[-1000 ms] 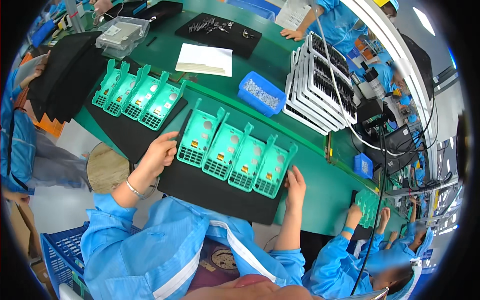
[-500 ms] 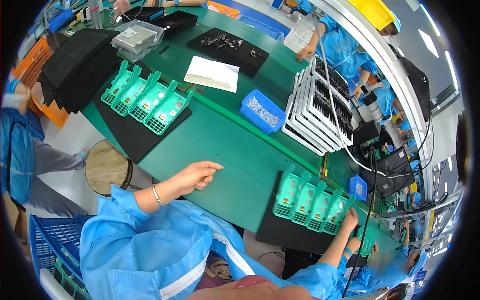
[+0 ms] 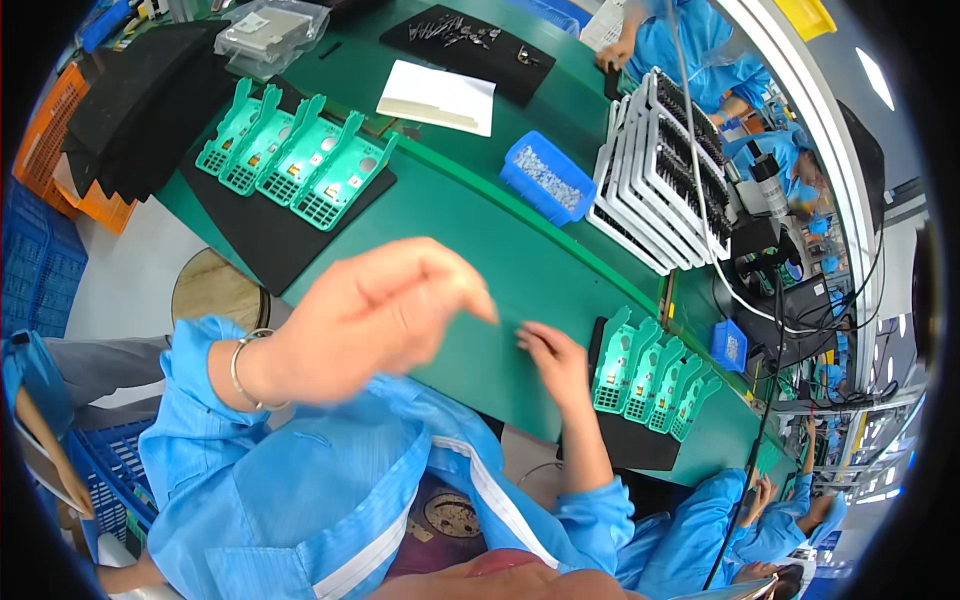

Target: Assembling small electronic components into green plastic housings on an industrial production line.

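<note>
My left hand (image 3: 375,325) is raised over the near edge of the green workbench (image 3: 440,215), fingers bent and blurred by motion. Whether anything sits in it is hidden. My right hand (image 3: 562,372) hovers at the front of the bench, its thumb and forefinger slightly apart with nothing visible between them. Just right of it, a row of several green plastic frames (image 3: 648,385) stands on a black mat (image 3: 630,445). A second row of similar green frames (image 3: 290,160) rests on another black mat (image 3: 275,255) at the left.
Behind a raised green strip are a blue bin of small pale parts (image 3: 520,190), stacked white trays (image 3: 650,200) and white sheets (image 3: 435,90). Small metal parts lie on a dark mat (image 3: 420,35). A smaller blue bin (image 3: 728,352) stands right. Co-workers sit at the far side and right.
My right hand has left the right-hand row of green frames and moved left toward the middle. The left hand has risen and its pointing finger has bent. The view has shifted slightly.
</note>
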